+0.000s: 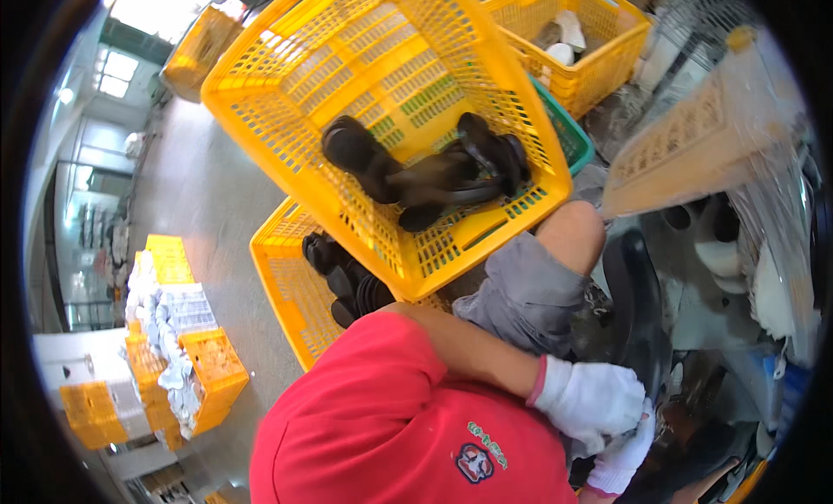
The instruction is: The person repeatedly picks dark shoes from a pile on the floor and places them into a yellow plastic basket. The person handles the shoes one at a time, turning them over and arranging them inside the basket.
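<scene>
My left hand (599,401), in a white knit glove with a pink cuff, reaches across my body to the right. Just below it is my right hand (625,459), gloved the same way, and the two meet at the fingers. Both look closed, with the fingers pressed together around something too small and covered to make out. Right beside the gloves stands a long, dark, curved piece (638,300), perhaps part of a machine. Dark shapes beneath the hands are hard to tell apart.
A tilted yellow crate (304,170) holds black sole-like pieces (451,174). Under it, another yellow crate (282,283) holds more. Behind stand a green crate (564,126) and a yellow crate (603,65). A plastic-wrapped cardboard piece (672,148) hangs at right. Stacked crates (213,369) stand far left.
</scene>
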A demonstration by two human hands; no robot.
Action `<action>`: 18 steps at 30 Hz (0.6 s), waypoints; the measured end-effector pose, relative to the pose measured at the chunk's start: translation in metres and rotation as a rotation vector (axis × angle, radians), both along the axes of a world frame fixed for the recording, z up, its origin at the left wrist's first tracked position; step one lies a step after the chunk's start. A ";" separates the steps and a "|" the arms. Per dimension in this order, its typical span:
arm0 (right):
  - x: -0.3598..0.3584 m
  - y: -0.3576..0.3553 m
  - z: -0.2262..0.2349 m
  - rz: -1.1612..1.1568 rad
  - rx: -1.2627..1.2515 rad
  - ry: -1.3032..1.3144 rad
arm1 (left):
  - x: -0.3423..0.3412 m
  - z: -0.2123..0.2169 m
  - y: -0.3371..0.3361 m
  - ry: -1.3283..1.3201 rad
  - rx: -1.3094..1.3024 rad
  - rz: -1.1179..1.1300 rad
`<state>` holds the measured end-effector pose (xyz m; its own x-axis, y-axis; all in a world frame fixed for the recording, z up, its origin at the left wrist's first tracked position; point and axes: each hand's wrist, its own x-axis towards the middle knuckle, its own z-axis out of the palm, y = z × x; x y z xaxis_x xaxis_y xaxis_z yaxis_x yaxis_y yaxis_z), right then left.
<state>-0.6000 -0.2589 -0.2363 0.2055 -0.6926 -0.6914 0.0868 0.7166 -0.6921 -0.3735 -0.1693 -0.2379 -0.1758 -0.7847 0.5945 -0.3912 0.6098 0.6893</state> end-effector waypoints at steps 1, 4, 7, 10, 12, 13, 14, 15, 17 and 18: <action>-0.004 0.004 0.002 -0.023 -0.038 0.149 | -0.001 -0.001 -0.011 0.109 0.018 -0.036; -0.024 0.017 0.017 -0.154 -0.436 0.413 | -0.011 -0.028 -0.053 0.519 0.410 0.260; -0.022 0.028 0.028 0.165 -0.509 0.442 | -0.033 -0.059 -0.118 1.708 1.163 0.052; 0.002 0.023 0.026 0.054 -0.814 0.470 | -0.054 -0.070 -0.181 1.780 0.992 -0.103; 0.022 -0.003 0.022 -0.019 -0.989 0.445 | -0.052 -0.061 -0.213 1.800 0.847 -0.028; 0.030 -0.023 0.017 -0.085 -0.958 0.358 | -0.045 -0.056 -0.226 1.883 0.868 -0.063; 0.038 -0.050 0.016 -0.007 -0.963 0.350 | -0.028 -0.068 -0.241 1.842 0.883 -0.115; 0.047 -0.081 0.009 0.025 -0.946 0.224 | -0.010 -0.079 -0.252 1.821 0.928 -0.296; 0.066 -0.142 -0.003 0.188 -1.081 0.256 | 0.037 -0.088 -0.254 1.142 0.928 0.131; 0.079 -0.168 -0.012 0.166 -1.000 0.369 | 0.058 -0.091 -0.244 0.563 0.952 0.380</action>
<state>-0.5212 -0.4268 -0.2482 0.2435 -0.9606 0.1339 -0.2932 -0.2045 -0.9339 -0.3151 -0.4129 -0.3284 0.2672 -0.9005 -0.3432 0.0691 -0.3373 0.9388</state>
